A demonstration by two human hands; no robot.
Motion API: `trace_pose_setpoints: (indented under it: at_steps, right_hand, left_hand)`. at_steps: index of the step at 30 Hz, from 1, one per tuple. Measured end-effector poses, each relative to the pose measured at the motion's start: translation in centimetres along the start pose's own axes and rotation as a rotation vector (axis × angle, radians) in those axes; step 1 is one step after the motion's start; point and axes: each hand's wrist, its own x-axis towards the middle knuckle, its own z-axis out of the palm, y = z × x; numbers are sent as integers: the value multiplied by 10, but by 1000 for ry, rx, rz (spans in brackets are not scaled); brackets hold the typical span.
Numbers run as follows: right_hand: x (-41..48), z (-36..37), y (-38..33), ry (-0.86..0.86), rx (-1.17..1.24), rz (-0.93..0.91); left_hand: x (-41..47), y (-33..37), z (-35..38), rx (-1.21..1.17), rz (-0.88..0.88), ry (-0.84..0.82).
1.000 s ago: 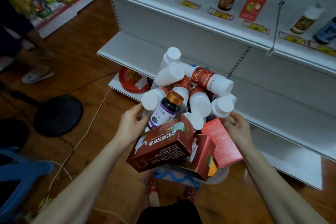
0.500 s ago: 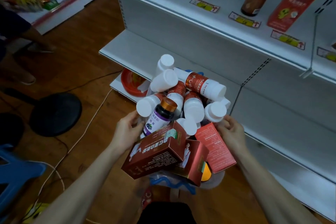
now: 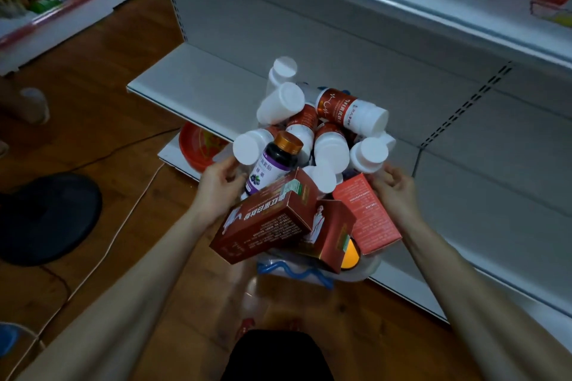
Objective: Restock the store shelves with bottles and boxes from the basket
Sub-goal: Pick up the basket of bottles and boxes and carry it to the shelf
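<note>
- Both hands have carried the basket [image 3: 366, 267] closer to the white shelves [image 3: 216, 71]; it now hangs just in front of the low shelf's edge
- left hand [image 3: 216, 185] curls round its left rim; right hand [image 3: 393, 189] curls round its right rim
- white-capped bottles [image 3: 329, 148] heap on the far side; red boxes [image 3: 269, 219] lie on the near side

Glossy plastic bottles [image 3: 331, 150], matt cardboard boxes [image 3: 269, 219], painted metal shelf [image 3: 198, 77], wooden floor [image 3: 102, 120]
</note>
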Motion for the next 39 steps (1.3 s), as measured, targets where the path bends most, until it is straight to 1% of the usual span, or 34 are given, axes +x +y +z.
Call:
trace_pose_setpoints:
  at_steps: [3, 6, 10, 14, 17, 21, 23, 28, 31, 35, 39]
  right_hand:
    - [17, 1, 4, 10, 6, -41]
    - [34, -1, 9, 57, 6, -56]
    - [59, -7, 16, 100, -108, -120]
    - [81, -11, 22, 135, -72, -86]
    - [96, -15, 26, 172, -156, -111]
    - [106, -16, 24, 214, -159, -137]
    - [109, -15, 20, 219, -182, -162]
    - [121, -19, 16, 219, -272, -194]
    - [126, -19, 12, 226, -308, -188]
    - [132, -19, 7, 207, -225, -152]
    - [135, -19, 7, 200, -212, -169]
  left_hand:
    - [23, -11, 11, 20, 25, -2]
    - [45, -17, 23, 4, 20, -50]
    - [70, -22, 39, -10, 16, -95]
    - [92, -27, 53, -43, 2, -117]
    - [110, -25, 61, -75, 7, -106]
    - [130, -22, 65, -90, 8, -162]
    - [137, -20, 66, -91, 4, -187]
    - [157, -19, 72, -86, 5, -181]
    - [167, -16, 74, -19, 30, -167]
    - [176, -11, 78, -27, 48, -157]
    - [180, -11, 79, -38, 24, -167]
